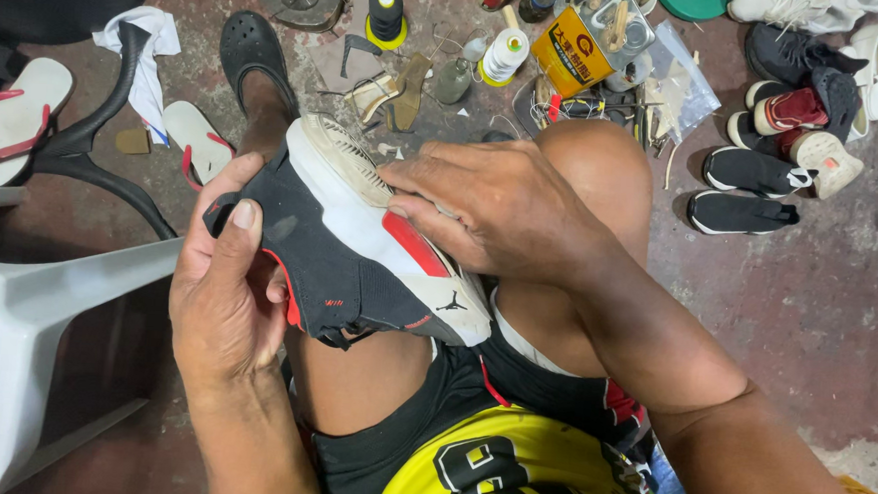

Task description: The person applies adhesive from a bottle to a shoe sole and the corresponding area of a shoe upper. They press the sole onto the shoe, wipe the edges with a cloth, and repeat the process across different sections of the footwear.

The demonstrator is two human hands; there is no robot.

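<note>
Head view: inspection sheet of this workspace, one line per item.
Surface: stained concrete floor.
Job's things: black, white and red sneaker, on its side across the lap.
Clutter: orange can, thread spools, flip-flops, pile of shoes, white cloth.
Grippers: left hand grips the sneaker's black upper; right hand presses its sole edge.
Cables: nothing seen.
Surroundings: white plastic chair at left.

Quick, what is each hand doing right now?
Left hand: closed around the toe end of the black, white and red sneaker.
Right hand: pressing on the sneaker's sole edge; grip cannot be told.
</note>
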